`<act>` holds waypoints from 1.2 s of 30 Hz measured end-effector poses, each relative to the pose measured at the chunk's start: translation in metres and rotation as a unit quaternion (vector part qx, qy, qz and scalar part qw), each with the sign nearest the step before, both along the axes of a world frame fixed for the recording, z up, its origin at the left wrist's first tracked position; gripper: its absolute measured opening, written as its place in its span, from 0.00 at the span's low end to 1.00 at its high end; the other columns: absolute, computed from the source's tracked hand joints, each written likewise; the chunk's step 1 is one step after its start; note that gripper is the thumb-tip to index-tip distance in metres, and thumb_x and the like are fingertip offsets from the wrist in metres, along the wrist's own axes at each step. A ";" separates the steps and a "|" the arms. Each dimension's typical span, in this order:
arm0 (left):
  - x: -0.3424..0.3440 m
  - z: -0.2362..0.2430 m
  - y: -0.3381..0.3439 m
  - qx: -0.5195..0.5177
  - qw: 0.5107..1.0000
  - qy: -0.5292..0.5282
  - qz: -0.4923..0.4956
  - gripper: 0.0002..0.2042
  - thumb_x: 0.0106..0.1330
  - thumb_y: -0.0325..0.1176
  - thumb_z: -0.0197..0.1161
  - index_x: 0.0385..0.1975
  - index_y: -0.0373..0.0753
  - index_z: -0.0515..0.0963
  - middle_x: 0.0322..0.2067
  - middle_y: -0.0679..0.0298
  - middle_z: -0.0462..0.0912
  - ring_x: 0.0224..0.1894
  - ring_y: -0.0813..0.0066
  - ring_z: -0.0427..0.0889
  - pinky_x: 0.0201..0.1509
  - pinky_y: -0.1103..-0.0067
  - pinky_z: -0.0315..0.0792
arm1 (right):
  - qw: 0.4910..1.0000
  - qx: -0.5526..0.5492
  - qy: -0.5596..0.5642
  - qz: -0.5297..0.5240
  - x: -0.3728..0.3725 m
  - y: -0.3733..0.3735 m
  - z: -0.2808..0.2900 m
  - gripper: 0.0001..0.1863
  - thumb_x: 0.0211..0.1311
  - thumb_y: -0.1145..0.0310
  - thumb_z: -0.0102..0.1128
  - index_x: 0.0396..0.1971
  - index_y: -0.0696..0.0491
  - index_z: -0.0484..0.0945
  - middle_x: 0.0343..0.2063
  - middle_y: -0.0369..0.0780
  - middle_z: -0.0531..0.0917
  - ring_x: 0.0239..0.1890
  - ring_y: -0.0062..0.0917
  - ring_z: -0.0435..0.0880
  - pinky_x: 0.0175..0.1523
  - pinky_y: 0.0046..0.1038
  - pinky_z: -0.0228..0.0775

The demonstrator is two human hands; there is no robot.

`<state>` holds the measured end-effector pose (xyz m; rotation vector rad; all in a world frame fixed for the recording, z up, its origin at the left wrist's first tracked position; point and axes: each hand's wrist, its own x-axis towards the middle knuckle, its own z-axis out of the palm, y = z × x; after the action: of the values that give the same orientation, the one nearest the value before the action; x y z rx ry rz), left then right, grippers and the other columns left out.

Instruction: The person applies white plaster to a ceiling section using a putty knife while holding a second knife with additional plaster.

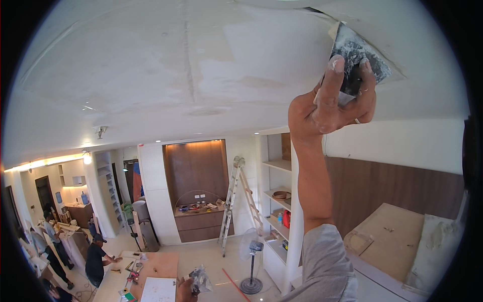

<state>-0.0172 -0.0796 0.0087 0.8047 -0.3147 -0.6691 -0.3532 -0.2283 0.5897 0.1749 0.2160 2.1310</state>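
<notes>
My right hand (334, 98) is raised to the ceiling, its fingers closed round a putty knife (359, 53). The broad metal blade is smeared with white filler and lies against the ceiling, beside a dark gap (318, 12). White filler also coats my fingertips. Low in the picture, my left hand (186, 291) grips a second flat blade (201, 280) loaded with greyish-white filler; its handle is hidden. Overhead, the ceiling (241, 48) shows patchy filler and a long seam.
A stepladder (234, 201) stands before a brown wall niche. Below are a pedestal fan (251, 272), white shelves (276, 191) and a worktable (161, 264) with tools. A person in dark clothes (95, 259) works at it; others are further left. Wooden boards (387, 236) lie at right.
</notes>
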 end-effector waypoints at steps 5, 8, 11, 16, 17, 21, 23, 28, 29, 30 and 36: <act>-0.008 0.002 -0.001 0.008 1.000 -0.007 -0.013 0.08 0.70 0.23 0.52 0.47 0.35 0.74 0.38 0.59 0.85 0.35 0.64 0.88 0.33 0.70 0.85 | 0.999 -0.007 0.039 -0.008 0.005 0.010 0.004 0.16 0.73 0.73 0.56 0.57 0.48 0.84 0.60 0.54 0.74 0.59 0.38 0.65 0.59 0.33 0.61; -0.012 0.002 -0.002 0.011 1.000 -0.005 -0.024 0.09 0.70 0.23 0.52 0.48 0.34 0.74 0.39 0.58 0.85 0.35 0.64 0.88 0.34 0.70 0.85 | 0.999 -0.004 0.037 -0.009 0.011 0.001 0.013 0.17 0.71 0.73 0.57 0.57 0.48 0.84 0.61 0.56 0.72 0.59 0.39 0.63 0.59 0.33 0.61; -0.015 0.000 0.000 -0.001 1.000 -0.003 -0.029 0.10 0.70 0.23 0.51 0.48 0.32 0.74 0.39 0.57 0.85 0.35 0.64 0.88 0.36 0.70 0.85 | 0.999 0.027 0.023 0.006 0.022 0.008 0.015 0.20 0.66 0.72 0.63 0.58 0.47 0.84 0.63 0.57 0.70 0.60 0.41 0.62 0.59 0.35 0.60; -0.016 -0.001 0.003 -0.007 0.999 -0.006 -0.039 0.11 0.70 0.22 0.50 0.50 0.31 0.74 0.40 0.57 0.85 0.36 0.64 0.88 0.38 0.70 0.85 | 0.998 0.041 0.028 0.030 0.032 0.013 0.016 0.27 0.56 0.70 0.71 0.59 0.45 0.83 0.64 0.58 0.67 0.62 0.44 0.61 0.60 0.39 0.57; -0.019 0.004 0.003 -0.008 0.999 -0.010 -0.036 0.12 0.70 0.22 0.50 0.50 0.31 0.74 0.40 0.57 0.85 0.36 0.64 0.88 0.39 0.70 0.85 | 0.998 0.049 0.027 0.028 0.033 0.013 0.015 0.27 0.56 0.69 0.71 0.60 0.45 0.83 0.64 0.58 0.67 0.62 0.44 0.61 0.61 0.38 0.56; -0.019 0.006 0.004 -0.019 0.999 -0.018 -0.035 0.12 0.70 0.22 0.50 0.51 0.31 0.74 0.40 0.57 0.85 0.37 0.64 0.88 0.40 0.70 0.85 | 0.998 0.032 0.035 0.029 0.037 0.010 0.018 0.28 0.56 0.68 0.72 0.60 0.44 0.83 0.64 0.59 0.67 0.63 0.44 0.61 0.62 0.38 0.54; -0.018 0.007 0.004 -0.017 0.999 -0.019 -0.041 0.12 0.70 0.22 0.50 0.51 0.32 0.74 0.40 0.57 0.85 0.38 0.64 0.88 0.40 0.70 0.85 | 0.998 0.047 0.030 0.021 0.036 0.010 0.016 0.28 0.56 0.67 0.72 0.60 0.44 0.82 0.64 0.59 0.67 0.63 0.44 0.60 0.62 0.37 0.54; -0.017 0.006 0.002 -0.021 0.999 -0.009 -0.043 0.13 0.70 0.21 0.50 0.52 0.32 0.73 0.41 0.57 0.85 0.38 0.64 0.88 0.41 0.70 0.85 | 0.996 0.083 0.036 0.015 0.038 0.017 0.009 0.28 0.56 0.67 0.73 0.60 0.44 0.83 0.64 0.59 0.67 0.62 0.44 0.60 0.61 0.37 0.53; -0.018 0.008 0.002 -0.022 0.999 -0.006 -0.043 0.13 0.70 0.21 0.50 0.53 0.32 0.73 0.41 0.57 0.85 0.38 0.64 0.88 0.41 0.70 0.85 | 0.996 0.074 0.042 0.025 0.040 0.018 0.009 0.28 0.55 0.67 0.73 0.60 0.44 0.83 0.64 0.59 0.67 0.62 0.44 0.60 0.61 0.37 0.52; -0.019 0.009 0.002 -0.023 0.999 -0.003 -0.043 0.13 0.70 0.21 0.50 0.53 0.32 0.73 0.41 0.57 0.85 0.38 0.64 0.88 0.41 0.70 0.85 | 0.996 0.065 0.047 0.034 0.041 0.019 0.009 0.28 0.55 0.67 0.74 0.60 0.44 0.83 0.64 0.59 0.67 0.61 0.43 0.60 0.61 0.37 0.51; -0.020 0.011 0.007 -0.008 0.999 -0.015 -0.040 0.14 0.70 0.21 0.50 0.54 0.32 0.73 0.41 0.57 0.85 0.38 0.64 0.88 0.41 0.70 0.85 | 0.990 0.113 0.068 0.043 0.049 0.037 -0.007 0.29 0.53 0.65 0.75 0.58 0.44 0.84 0.62 0.59 0.68 0.60 0.42 0.61 0.61 0.35 0.49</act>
<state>-0.0373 -0.0726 0.0197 0.7910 -0.3799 -0.7295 -0.3041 -0.1916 0.5831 0.4528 0.0612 2.2293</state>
